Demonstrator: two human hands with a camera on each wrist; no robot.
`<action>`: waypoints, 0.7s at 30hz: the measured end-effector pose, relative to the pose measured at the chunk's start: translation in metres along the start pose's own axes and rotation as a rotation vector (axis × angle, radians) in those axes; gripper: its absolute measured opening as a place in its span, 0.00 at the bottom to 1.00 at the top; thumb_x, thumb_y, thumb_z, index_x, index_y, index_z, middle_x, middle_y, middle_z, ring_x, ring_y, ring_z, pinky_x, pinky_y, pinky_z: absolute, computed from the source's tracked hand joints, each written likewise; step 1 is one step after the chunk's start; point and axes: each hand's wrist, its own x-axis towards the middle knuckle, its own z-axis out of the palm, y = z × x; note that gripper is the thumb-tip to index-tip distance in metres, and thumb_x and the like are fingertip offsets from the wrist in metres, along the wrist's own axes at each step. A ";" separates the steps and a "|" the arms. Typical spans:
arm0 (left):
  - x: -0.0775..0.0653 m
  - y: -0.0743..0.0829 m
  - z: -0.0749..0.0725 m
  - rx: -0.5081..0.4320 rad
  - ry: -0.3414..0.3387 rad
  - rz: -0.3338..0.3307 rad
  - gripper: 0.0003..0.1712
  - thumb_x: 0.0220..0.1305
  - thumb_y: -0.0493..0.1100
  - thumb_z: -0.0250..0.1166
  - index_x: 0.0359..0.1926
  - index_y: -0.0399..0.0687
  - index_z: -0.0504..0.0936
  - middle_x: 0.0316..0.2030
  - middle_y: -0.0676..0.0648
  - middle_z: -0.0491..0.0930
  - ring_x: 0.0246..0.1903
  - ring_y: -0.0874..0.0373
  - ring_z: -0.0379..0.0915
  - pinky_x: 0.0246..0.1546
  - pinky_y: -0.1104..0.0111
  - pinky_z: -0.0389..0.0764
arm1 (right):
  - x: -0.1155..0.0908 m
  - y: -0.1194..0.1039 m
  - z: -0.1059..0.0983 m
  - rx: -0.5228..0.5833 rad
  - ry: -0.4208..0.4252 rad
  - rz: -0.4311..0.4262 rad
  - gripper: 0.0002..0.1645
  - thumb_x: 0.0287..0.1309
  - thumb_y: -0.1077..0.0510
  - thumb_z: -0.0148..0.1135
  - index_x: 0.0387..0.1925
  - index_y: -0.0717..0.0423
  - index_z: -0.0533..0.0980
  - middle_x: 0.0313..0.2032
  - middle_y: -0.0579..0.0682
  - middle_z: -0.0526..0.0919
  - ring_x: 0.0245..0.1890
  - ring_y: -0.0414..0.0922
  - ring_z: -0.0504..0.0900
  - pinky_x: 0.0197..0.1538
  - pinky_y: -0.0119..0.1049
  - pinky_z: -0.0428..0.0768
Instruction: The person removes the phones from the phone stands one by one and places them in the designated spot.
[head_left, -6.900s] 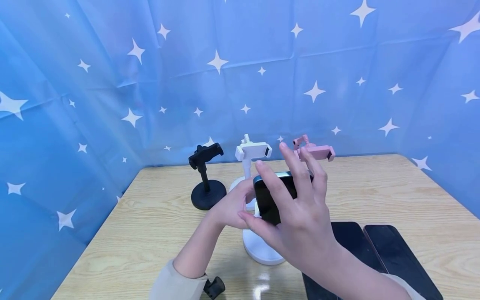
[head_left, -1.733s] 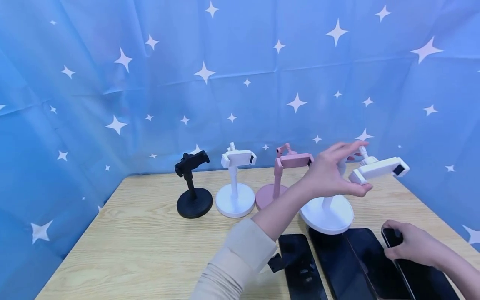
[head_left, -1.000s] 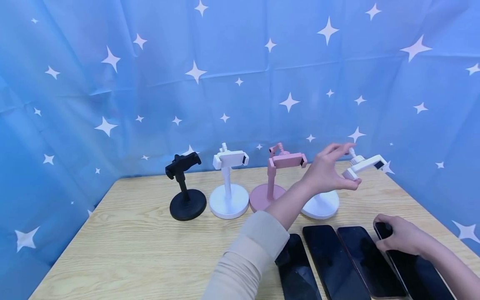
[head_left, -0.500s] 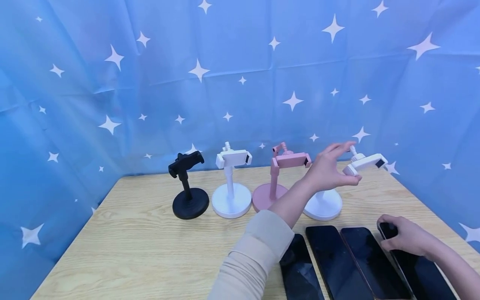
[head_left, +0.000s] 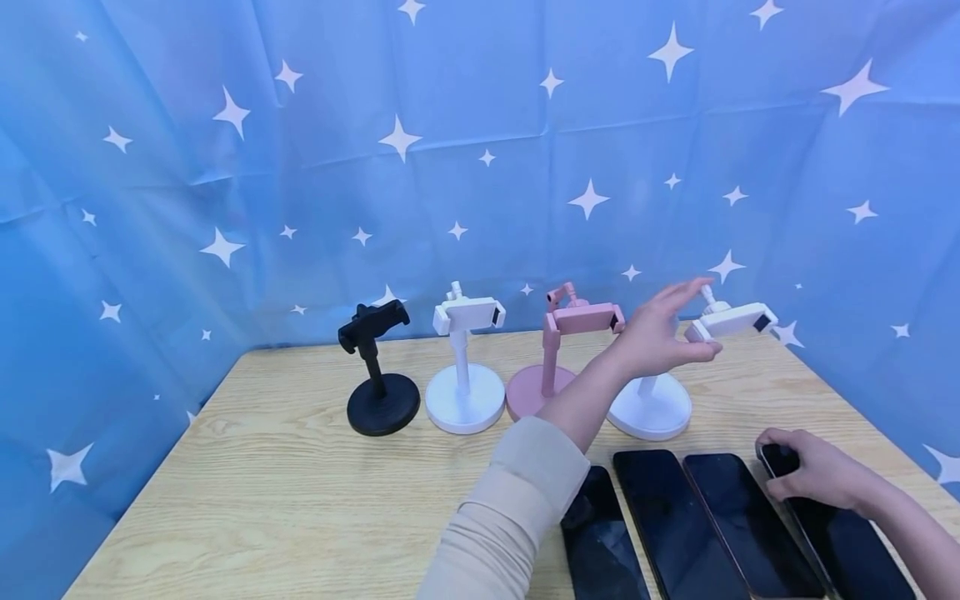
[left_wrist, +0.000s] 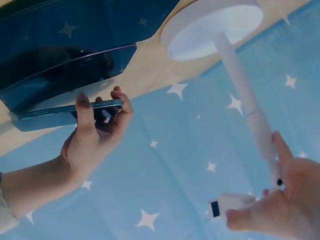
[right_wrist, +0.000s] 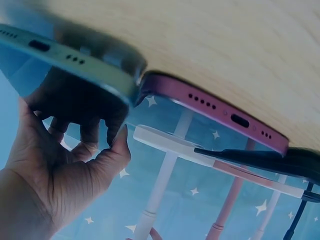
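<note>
At the right, a white phone stand (head_left: 649, 408) with a round base stands on the table. My left hand (head_left: 651, 340) grips its top, the thumb under the tilted clamp (head_left: 735, 321) and the fingers behind it. That clamp holds no phone. In the left wrist view the fingers of my left hand (left_wrist: 282, 207) wrap the stand's upper joint. My right hand (head_left: 821, 475) holds the rightmost dark phone (head_left: 855, 550) by its long edges near the top. Its greenish edge (right_wrist: 75, 62) shows in the right wrist view, over the fingers of my right hand (right_wrist: 65, 175).
Three more dark phones lie left of the held one: a near one (head_left: 600, 542), a middle one (head_left: 678, 525) and a reddish-edged one (head_left: 750, 525). Farther left stand a pink stand (head_left: 528, 392), another white stand (head_left: 465, 404) and a black stand (head_left: 384, 408). A starry blue curtain (head_left: 487, 108) hangs behind.
Earlier both hands were at a phone and a white stand mid-table; since then they moved right. Over the last two seconds the gripped stand shifted back from the phones. The right hand stayed on its phone.
</note>
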 end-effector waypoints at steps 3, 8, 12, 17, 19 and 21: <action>0.000 -0.001 0.002 -0.024 0.014 0.000 0.44 0.57 0.49 0.63 0.69 0.71 0.49 0.68 0.64 0.47 0.64 0.67 0.52 0.55 0.70 0.68 | 0.001 0.002 0.002 -0.017 0.020 -0.027 0.27 0.41 0.63 0.65 0.46 0.67 0.69 0.38 0.58 0.71 0.32 0.46 0.66 0.29 0.35 0.63; 0.001 -0.004 0.007 -0.070 0.015 0.010 0.44 0.59 0.49 0.62 0.69 0.72 0.47 0.69 0.64 0.45 0.66 0.69 0.44 0.57 0.69 0.65 | 0.002 0.005 0.004 -0.037 0.025 -0.077 0.23 0.41 0.62 0.66 0.41 0.63 0.70 0.31 0.51 0.71 0.29 0.40 0.66 0.29 0.32 0.64; 0.002 -0.005 0.009 -0.102 0.009 0.003 0.43 0.60 0.49 0.61 0.69 0.72 0.46 0.68 0.65 0.44 0.66 0.70 0.42 0.59 0.68 0.63 | 0.004 0.006 0.003 -0.050 0.011 -0.043 0.25 0.42 0.59 0.68 0.43 0.64 0.70 0.38 0.56 0.74 0.36 0.48 0.69 0.33 0.38 0.69; 0.000 -0.005 0.008 -0.144 0.021 -0.010 0.42 0.61 0.48 0.60 0.69 0.73 0.46 0.68 0.66 0.45 0.66 0.69 0.43 0.57 0.68 0.65 | 0.007 0.008 0.003 -0.057 0.000 -0.080 0.22 0.46 0.56 0.67 0.41 0.62 0.71 0.37 0.55 0.74 0.36 0.43 0.70 0.33 0.37 0.70; 0.000 -0.005 0.008 -0.149 0.026 -0.010 0.42 0.61 0.48 0.60 0.69 0.73 0.46 0.68 0.66 0.45 0.66 0.70 0.43 0.57 0.69 0.66 | 0.008 0.009 0.003 -0.065 -0.001 -0.114 0.18 0.49 0.56 0.66 0.39 0.60 0.71 0.35 0.52 0.73 0.33 0.36 0.68 0.31 0.33 0.68; -0.001 -0.006 0.008 -0.148 0.029 -0.010 0.42 0.61 0.48 0.60 0.69 0.73 0.46 0.68 0.66 0.45 0.66 0.70 0.42 0.57 0.69 0.65 | 0.009 0.009 0.004 -0.082 0.003 -0.131 0.15 0.51 0.56 0.64 0.38 0.59 0.71 0.35 0.51 0.72 0.31 0.33 0.66 0.30 0.31 0.66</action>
